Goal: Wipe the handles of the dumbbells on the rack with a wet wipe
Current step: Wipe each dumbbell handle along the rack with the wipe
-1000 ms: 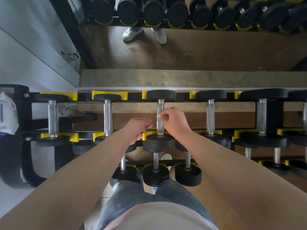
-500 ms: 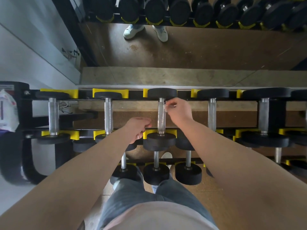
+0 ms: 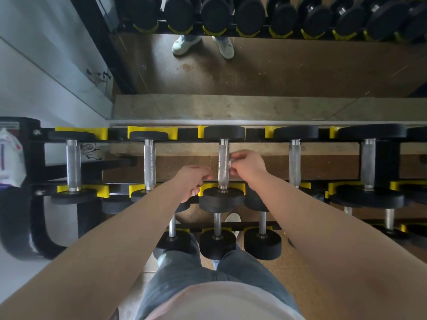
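Our right hand [image 3: 247, 168] pinches a small, limp wipe [image 3: 231, 163] against the middle top-row handle [image 3: 223, 165], a stiff knurled bar likely too heavy to shift, while our left hand [image 3: 193, 181] curls empty beside it.

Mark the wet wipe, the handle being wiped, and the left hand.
wet wipe [image 3: 230, 163], head view, white wad at the right hand's fingertips.
dumbbell handle [image 3: 223, 167], head view, middle of the knurled bar.
left hand [image 3: 193, 181], head view, back of the hand.
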`<state>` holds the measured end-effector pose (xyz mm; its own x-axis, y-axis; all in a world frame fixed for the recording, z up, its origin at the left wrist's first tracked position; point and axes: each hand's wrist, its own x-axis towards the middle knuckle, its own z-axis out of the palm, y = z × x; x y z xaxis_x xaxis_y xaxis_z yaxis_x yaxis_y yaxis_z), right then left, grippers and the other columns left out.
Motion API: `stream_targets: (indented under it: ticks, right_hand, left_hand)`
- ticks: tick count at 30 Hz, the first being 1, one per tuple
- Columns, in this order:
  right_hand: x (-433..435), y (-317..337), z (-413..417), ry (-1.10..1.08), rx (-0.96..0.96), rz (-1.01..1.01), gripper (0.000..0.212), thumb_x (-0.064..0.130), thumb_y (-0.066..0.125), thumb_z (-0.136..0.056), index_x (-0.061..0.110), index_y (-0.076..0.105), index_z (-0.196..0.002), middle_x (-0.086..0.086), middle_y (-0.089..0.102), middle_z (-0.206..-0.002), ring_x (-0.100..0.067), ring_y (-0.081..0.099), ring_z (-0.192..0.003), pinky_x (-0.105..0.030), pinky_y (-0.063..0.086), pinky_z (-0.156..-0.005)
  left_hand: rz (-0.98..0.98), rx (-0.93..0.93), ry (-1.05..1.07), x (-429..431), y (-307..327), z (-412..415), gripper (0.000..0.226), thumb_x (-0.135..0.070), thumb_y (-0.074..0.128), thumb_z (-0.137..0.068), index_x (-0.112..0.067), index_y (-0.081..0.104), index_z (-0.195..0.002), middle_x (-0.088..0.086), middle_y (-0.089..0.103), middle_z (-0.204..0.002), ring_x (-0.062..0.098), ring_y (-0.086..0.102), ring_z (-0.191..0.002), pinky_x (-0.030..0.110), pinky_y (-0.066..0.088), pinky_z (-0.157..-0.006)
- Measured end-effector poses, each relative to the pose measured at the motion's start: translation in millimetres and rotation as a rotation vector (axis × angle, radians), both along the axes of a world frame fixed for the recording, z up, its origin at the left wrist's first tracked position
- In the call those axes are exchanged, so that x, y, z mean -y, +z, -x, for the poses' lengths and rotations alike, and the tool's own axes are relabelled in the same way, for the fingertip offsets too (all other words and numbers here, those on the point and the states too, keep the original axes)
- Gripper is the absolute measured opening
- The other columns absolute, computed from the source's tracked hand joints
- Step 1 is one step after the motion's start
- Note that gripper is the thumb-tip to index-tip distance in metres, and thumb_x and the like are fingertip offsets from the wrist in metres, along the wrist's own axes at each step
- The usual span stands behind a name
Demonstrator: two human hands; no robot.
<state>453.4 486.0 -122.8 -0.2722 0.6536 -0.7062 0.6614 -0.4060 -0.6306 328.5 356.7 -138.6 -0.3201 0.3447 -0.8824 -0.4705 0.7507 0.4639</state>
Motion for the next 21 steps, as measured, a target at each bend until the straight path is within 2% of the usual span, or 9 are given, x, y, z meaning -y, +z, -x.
stream_targets:
  ticks: [4,7,9,10,12,15,17,19,21]
  right_hand:
    - [-10,-2,8,-0.002,-0.021,-0.087,0.029,0.003,0.062,-0.096,0.020,0.072,-0.117,0.001,0.071,-0.102,-0.013,0.071,-0.084,-0.027,0.061,-0.078]
    - [-4,-7,-3,0.500,0.225,-0.160,0.018,0.012,0.062,-0.098,0.023,0.072,-0.109,0.000,0.070,-0.097,-0.015,0.069,-0.084,-0.029,0.059,-0.076]
    - [2,-13,-11,0.900,0.396,-0.125,0.014,0.019,0.061,-0.099,0.016,0.074,-0.103,-0.006,0.071,-0.102,-0.020,0.069,-0.091,-0.036,0.060,-0.086]
    - [3,-16,-15,0.964,0.423,-0.098,0.016,0.021,0.061,-0.100,0.012,0.074,-0.104,-0.009,0.072,-0.103,-0.021,0.069,-0.094,-0.039,0.059,-0.090]
    - [2,-20,-14,0.823,0.354,-0.043,0.012,0.016,0.063,-0.098,0.010,0.072,-0.101,-0.011,0.071,-0.103,-0.024,0.070,-0.095,-0.041,0.060,-0.090]
    - [-8,-16,1,0.119,0.056,0.160,0.021,-0.005,0.066,-0.091,0.016,0.067,-0.092,-0.013,0.070,-0.106,-0.025,0.072,-0.093,-0.039,0.063,-0.083]
    - [-19,-13,11,-0.173,-0.116,0.195,0.026,-0.009,0.066,-0.089,0.017,0.068,-0.094,-0.011,0.070,-0.109,-0.025,0.071,-0.098,-0.035,0.063,-0.081]
    - [-24,-10,19,-0.300,-0.210,0.190,0.023,-0.006,0.066,-0.091,0.016,0.069,-0.096,-0.010,0.069,-0.111,-0.025,0.069,-0.103,-0.034,0.063,-0.083]
    - [-20,-8,18,-0.244,-0.171,0.176,0.022,-0.003,0.064,-0.094,0.017,0.070,-0.098,-0.007,0.069,-0.107,-0.022,0.069,-0.101,-0.031,0.062,-0.081]
  left_hand:
    - [0.015,-0.008,0.009,0,2,3,0.017,-0.021,0.069,-0.098,-0.017,0.069,-0.114,0.007,0.073,-0.102,0.008,0.038,-0.059,0.019,0.034,-0.046]
    - [0.019,0.001,0.014,1,-1,5,0.019,-0.021,0.069,-0.098,-0.017,0.069,-0.116,0.006,0.074,-0.100,0.008,0.038,-0.057,0.019,0.033,-0.046]
    - [0.025,-0.001,0.015,2,-3,5,0.020,-0.022,0.069,-0.098,-0.017,0.069,-0.117,0.006,0.074,-0.099,0.008,0.038,-0.056,0.020,0.033,-0.046]
    - [0.025,0.001,0.015,2,-4,5,0.020,-0.022,0.069,-0.098,-0.017,0.069,-0.117,0.006,0.073,-0.098,0.008,0.038,-0.056,0.020,0.033,-0.045]
    - [0.021,0.004,0.015,3,-5,5,0.021,-0.023,0.070,-0.097,-0.016,0.069,-0.117,0.007,0.073,-0.099,0.008,0.038,-0.056,0.019,0.033,-0.044]
    - [0.017,0.004,0.024,5,-4,6,0.018,-0.022,0.069,-0.098,-0.016,0.069,-0.115,0.007,0.073,-0.099,0.007,0.039,-0.055,0.018,0.033,-0.041]
    - [0.016,-0.004,0.016,7,-3,7,0.015,-0.020,0.068,-0.098,-0.017,0.070,-0.113,0.007,0.072,-0.100,0.007,0.040,-0.055,0.017,0.033,-0.041]
    - [0.008,-0.009,0.014,8,-2,8,0.015,-0.018,0.067,-0.099,-0.017,0.069,-0.113,0.007,0.072,-0.101,0.007,0.040,-0.056,0.017,0.033,-0.042]
    - [0.008,-0.006,0.026,10,0,8,0.014,-0.017,0.066,-0.099,-0.017,0.068,-0.113,0.007,0.072,-0.099,0.008,0.040,-0.057,0.017,0.033,-0.041]
